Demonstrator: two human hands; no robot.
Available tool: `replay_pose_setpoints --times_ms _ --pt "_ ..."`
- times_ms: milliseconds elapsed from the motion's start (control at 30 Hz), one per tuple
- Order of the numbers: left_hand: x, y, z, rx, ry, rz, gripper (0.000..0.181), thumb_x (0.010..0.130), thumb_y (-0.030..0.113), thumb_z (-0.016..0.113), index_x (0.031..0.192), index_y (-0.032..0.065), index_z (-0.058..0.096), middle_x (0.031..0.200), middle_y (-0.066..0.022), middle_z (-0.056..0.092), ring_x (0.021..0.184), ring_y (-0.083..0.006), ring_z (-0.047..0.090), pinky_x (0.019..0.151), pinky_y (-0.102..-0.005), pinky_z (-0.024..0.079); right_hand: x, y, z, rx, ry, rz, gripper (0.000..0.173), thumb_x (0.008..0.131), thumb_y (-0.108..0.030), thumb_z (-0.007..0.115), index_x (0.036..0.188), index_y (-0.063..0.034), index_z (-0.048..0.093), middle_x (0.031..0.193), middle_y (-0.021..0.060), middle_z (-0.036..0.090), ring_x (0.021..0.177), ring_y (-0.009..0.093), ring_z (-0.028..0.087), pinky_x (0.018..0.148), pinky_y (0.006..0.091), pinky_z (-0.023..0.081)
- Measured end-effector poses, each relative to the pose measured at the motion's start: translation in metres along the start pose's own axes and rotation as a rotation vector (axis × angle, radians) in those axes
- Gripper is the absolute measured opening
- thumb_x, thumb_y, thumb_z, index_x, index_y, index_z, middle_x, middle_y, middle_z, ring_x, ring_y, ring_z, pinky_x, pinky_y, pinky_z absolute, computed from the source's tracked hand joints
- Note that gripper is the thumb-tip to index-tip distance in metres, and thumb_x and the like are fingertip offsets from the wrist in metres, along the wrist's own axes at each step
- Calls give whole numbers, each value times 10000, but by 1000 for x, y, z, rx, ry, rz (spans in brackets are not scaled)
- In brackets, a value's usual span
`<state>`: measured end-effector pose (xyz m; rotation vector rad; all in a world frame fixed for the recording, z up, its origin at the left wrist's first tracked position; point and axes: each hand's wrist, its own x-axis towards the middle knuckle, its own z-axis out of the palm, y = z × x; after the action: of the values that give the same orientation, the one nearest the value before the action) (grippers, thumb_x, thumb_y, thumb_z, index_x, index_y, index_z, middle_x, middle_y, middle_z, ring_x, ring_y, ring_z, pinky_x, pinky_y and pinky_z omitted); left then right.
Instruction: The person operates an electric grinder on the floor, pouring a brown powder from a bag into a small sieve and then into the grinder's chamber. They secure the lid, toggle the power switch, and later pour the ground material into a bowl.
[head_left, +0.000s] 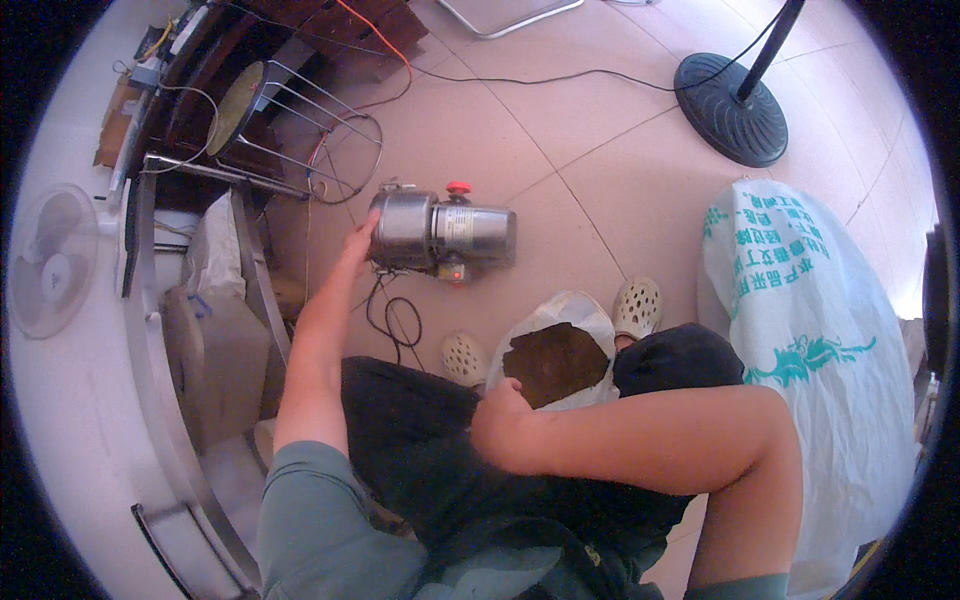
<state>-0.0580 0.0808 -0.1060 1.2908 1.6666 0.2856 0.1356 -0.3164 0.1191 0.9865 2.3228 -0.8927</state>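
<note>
A stainless steel electric grinding machine (442, 229) lies on its side on the tiled floor, with a red knob and a small lit red lamp. My left hand (364, 236) rests against its left end, the fingers partly hidden behind the rim. A white bag (577, 307) stands between my feet, its mouth open on dark brown material (555, 364). My right hand (506, 424) is curled at the near edge of this bag, over my lap; whether it pinches the bag cannot be told.
A large white woven sack (810, 300) with green print stands at the right. Farther off are a round black stand base (731, 109) and a trailing cable. A round wire-legged stool (244, 109) lies tipped at the upper left. The machine's black cord (405, 322) coils on the floor.
</note>
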Motion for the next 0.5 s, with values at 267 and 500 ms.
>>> replay_pose_setpoints --times_ms 267,500 --pt "-41 20 10 51 24 135 864 725 621 696 1281 -9 496 1165 -127 592 1011 -236 581 834 -364 477 -12 -3 9 -14 9 -36 291 824 -218 624 1087 -112 690 1119 87 659 1016 283 618 815 522 437" --pt "-96 49 12 237 134 316 830 715 546 750 1241 -41 489 1099 -147 609 959 -207 598 790 -342 490 -14 -12 22 -19 28 -23 320 874 -240 557 1142 -98 660 1140 97 651 1025 292 617 812 525 437"
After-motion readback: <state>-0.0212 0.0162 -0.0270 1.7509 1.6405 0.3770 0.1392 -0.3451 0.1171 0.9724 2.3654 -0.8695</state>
